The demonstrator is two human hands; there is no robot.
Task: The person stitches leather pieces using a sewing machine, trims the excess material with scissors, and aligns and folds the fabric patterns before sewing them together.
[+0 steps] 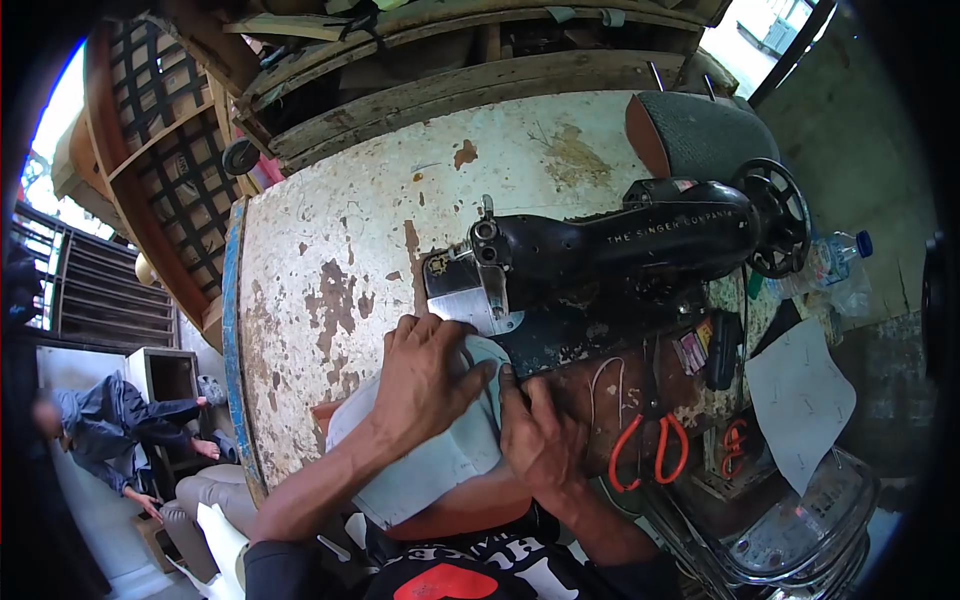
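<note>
A black sewing machine (640,238) lettered "THE SINGER COMPANY" stands on the worn table, its needle end to the left. Just in front of its metal needle plate (470,308) lies a pale grey-green piece of fabric (440,470), folded at its right edge. My left hand (425,368) is closed on the fabric's upper part, knuckles bent beside the plate and thumb toward the fold. Close by on the right, my right hand (543,430) pinches the fabric's folded edge, with its fingers curled under. The fabric under both hands is partly hidden.
Orange-handled scissors (648,450) lie right of my hands, near small boxes (693,348). Another fabric piece (800,400) hangs over the right side above a metal-framed chair (810,520). A plastic bottle (825,262) lies behind the handwheel. A person (120,430) sits at far left.
</note>
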